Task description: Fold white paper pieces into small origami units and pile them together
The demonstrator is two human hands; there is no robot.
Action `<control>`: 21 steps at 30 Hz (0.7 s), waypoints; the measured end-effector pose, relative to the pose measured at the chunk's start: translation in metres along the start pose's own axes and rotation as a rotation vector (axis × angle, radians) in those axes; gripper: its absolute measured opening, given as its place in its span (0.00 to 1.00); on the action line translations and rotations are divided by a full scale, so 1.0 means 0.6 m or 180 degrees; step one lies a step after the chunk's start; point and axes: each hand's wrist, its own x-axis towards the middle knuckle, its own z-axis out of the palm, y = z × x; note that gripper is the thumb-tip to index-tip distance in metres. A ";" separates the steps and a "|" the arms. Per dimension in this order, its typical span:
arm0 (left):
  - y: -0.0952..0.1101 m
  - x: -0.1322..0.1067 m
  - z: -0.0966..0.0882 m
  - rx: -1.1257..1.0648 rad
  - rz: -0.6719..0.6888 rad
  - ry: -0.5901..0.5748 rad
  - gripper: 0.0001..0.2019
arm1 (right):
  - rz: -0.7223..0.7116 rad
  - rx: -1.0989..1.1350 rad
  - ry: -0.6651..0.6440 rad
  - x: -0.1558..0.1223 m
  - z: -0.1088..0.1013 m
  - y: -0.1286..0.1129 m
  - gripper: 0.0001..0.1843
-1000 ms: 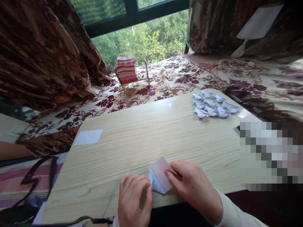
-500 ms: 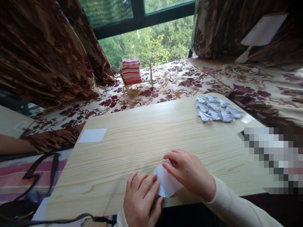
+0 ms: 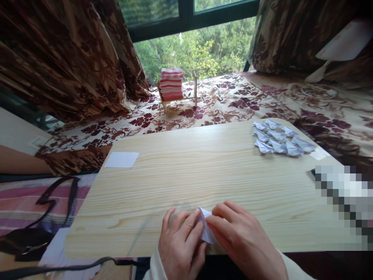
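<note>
My right hand (image 3: 244, 238) draws nearer my left hand (image 3: 182, 240); both grips hold folded paper (image 3: 208, 234). A small stand (image 3: 195, 90) bears striped cloths (image 3: 171, 84).

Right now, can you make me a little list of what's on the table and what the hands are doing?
Left hand: fingers on the folded paper
Right hand: fingertips at that paper's right side
Folded paper: white, partly hidden by both hands
Table, near edge: the hands and folded paper
Table, far right: cluster of folded white pieces
Table, far left: flat white sheet
</note>
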 end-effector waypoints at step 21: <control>-0.003 0.002 -0.009 0.0032 0.0064 -0.0171 0.13 | -0.0204 -0.0149 -0.0030 -0.027 0.023 0.000 0.21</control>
